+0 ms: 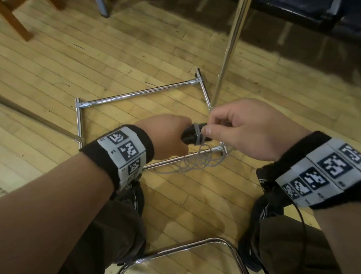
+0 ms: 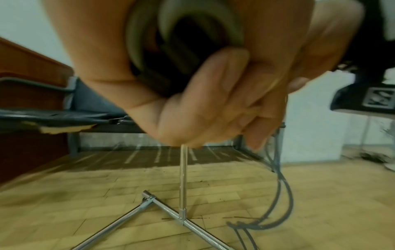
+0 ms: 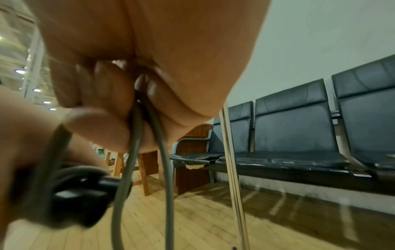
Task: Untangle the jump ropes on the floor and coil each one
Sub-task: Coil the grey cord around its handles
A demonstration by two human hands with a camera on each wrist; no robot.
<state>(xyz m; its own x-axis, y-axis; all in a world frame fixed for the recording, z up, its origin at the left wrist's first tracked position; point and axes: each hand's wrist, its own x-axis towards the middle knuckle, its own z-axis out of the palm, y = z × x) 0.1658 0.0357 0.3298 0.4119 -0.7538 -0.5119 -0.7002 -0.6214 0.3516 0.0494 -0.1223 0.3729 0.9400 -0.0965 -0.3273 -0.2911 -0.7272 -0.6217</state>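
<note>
My left hand [image 1: 171,134] grips the black jump rope handles [image 1: 191,134], with grey cord wound round them [image 1: 197,133]. In the left wrist view the handles [image 2: 171,55] and grey loops [image 2: 224,25] fill my palm. My right hand [image 1: 238,127] pinches the grey cord [image 1: 204,132] right at the handles. Two strands [image 3: 149,135] hang from its fingers in the right wrist view, beside the black handle [image 3: 85,199]. The loose remainder of the grey cord [image 1: 197,162] lies in a tangle on the wooden floor below, partly over a chrome bar.
A chrome rack base [image 1: 140,92] lies on the floor ahead, with an upright chrome pole [image 1: 229,50] at its right. A chrome chair frame [image 1: 191,247] curves between my legs. Black bench seats [image 3: 299,126] line the wall, and wooden furniture legs [image 1: 13,15] stand far left.
</note>
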